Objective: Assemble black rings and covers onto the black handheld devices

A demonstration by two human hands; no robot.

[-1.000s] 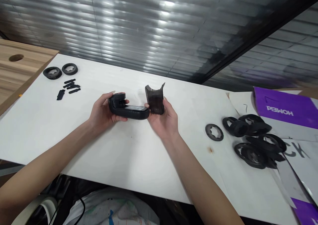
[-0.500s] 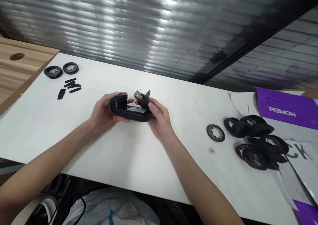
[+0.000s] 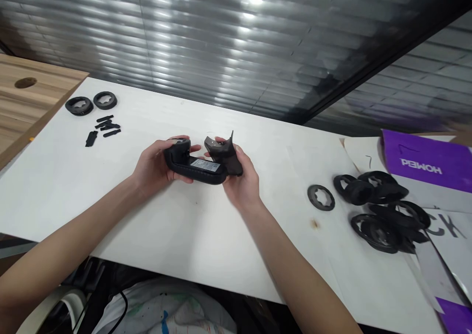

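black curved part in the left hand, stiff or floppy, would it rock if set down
Likely stiff: the black curved part keeps its shape in the left hand. Its rounded outer edge could rock on the table if set down.

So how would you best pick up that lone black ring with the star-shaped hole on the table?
The black ring is probably best pinched at its outer rim, from above on the near side: it lies flat, apart from the black pile, so its edge is free, and the central hole leaves a narrow band. The right hand is nearest.
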